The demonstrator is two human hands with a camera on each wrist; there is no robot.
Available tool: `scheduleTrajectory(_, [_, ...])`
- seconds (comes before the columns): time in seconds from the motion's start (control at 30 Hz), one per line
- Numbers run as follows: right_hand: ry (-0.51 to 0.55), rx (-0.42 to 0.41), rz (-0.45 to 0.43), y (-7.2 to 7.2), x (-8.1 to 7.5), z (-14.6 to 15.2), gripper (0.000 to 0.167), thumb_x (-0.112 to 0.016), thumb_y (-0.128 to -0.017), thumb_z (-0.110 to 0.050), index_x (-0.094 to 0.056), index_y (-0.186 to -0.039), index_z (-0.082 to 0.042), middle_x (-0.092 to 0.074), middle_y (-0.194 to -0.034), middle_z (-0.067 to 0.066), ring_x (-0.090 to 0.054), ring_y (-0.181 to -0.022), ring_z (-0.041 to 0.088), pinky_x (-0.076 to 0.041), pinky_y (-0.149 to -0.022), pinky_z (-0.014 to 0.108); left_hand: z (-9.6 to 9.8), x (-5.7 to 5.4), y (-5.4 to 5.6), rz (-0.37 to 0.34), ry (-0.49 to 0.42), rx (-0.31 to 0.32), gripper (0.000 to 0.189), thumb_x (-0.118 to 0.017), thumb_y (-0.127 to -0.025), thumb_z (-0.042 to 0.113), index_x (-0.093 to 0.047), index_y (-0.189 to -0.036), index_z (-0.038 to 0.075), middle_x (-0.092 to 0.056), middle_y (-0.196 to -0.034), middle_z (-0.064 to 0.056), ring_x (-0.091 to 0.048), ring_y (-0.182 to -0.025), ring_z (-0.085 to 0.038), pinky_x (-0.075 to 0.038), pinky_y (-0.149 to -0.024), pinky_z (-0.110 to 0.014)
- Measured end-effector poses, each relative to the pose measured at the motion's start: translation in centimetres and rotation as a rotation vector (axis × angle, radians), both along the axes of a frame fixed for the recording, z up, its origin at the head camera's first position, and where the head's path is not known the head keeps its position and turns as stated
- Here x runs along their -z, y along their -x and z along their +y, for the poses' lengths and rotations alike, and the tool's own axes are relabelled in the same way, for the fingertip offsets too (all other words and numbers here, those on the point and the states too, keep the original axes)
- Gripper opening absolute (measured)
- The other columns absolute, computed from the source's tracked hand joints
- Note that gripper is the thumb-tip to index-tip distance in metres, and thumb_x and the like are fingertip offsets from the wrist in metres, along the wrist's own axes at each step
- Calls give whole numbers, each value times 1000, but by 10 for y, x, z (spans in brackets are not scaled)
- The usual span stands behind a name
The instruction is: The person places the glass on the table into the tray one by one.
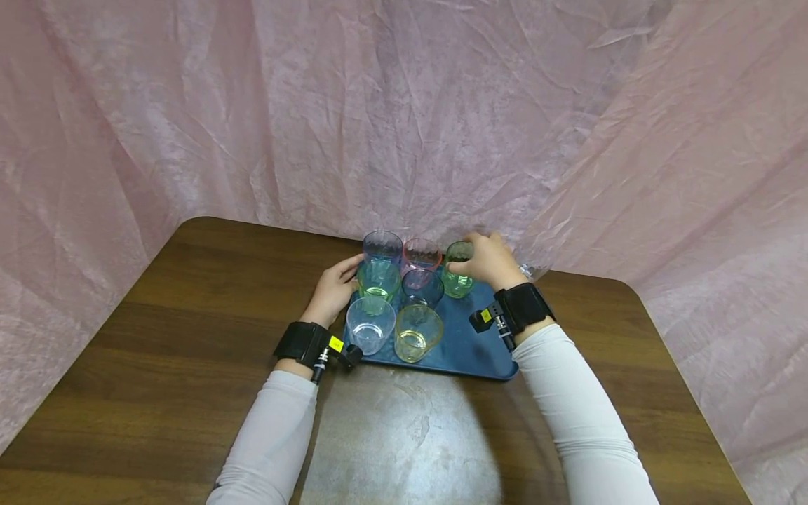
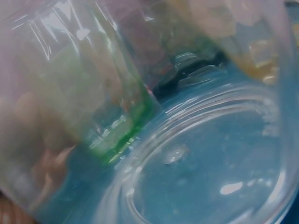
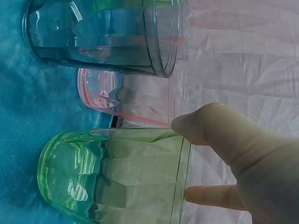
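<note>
My right hand [image 1: 491, 261] holds a green glass [image 1: 457, 284] at its rim, with the thumb on the near side and a finger across from it. The glass stands upright at the back of a blue tray [image 1: 486, 351]. At the tray's left side, my left hand [image 1: 332, 289] has its fingers extended beside a light green glass [image 1: 379, 282]. Whether they press on it is hard to tell; the left wrist view is blurred through a clear glass [image 2: 205, 168]. The right wrist view shows the thumb close to a pink-rimmed glass [image 3: 135, 100].
Beside the light green glass stands a dark blue glass [image 1: 423, 287], with a purplish glass [image 1: 382, 244] behind. In front are the clear glass and a yellow glass [image 1: 418, 333]. The tray sits on a brown wooden table [image 1: 208, 337], and a pink curtain [image 1: 379, 105] hangs behind.
</note>
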State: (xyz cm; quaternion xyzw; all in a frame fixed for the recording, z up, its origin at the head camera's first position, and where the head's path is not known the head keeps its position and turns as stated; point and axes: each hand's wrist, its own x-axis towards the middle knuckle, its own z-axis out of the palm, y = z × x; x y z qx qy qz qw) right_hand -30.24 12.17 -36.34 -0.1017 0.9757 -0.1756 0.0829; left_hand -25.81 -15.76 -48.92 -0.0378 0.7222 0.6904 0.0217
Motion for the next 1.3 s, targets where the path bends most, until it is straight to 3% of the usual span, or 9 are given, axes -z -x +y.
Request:
scheduleTrajectory(0.3, [-35, 14, 10, -1, 1, -3, 78, -74, -90, -41, -44, -152, -3, -33, -149, 37, -38, -130, 60, -39, -102, 69, 1, -2, -1, -7, -15, -1, 59, -45, -99, -16, -44, -153, 7, -36, -161, -10, -31, -149, -27, -37, -115, -40])
scheduleTrajectory(0.67, [-59, 20, 46, -6, 2, -4, 78, -71, -91, -43, -44, -152, -3, -32, -148, 38, -39, -126, 61, -43, -98, 68, 1, -2, -1, -7, -7, -1, 59, -44, -99, -15, -44, -154, 7, -36, -161, -11, -31, -149, -27, -37, -115, -40])
scheduleTrajectory(1.03, [-40, 22, 22, -7, 2, -3, 77, -70, -93, -43, -41, -154, -4, -27, -152, 39, -37, -129, 62, -44, -97, 69, 1, -2, -1, -9, -8, 3, 58, -45, -100, -14, -43, -154, 7, -36, -161, -10, -31, -150, -26, -37, -116, -41])
scheduleTrajectory(1.3, [-27, -8, 12, -9, -4, -3, 75, -70, -94, -42, -42, -152, -2, -32, -150, 38, -46, -127, 57, -45, -99, 66, 1, -2, -2, -10, 1, 6, 59, -45, -100, -14, -43, -154, 7, -35, -162, -9, -31, -150, -26, -36, -116, -40])
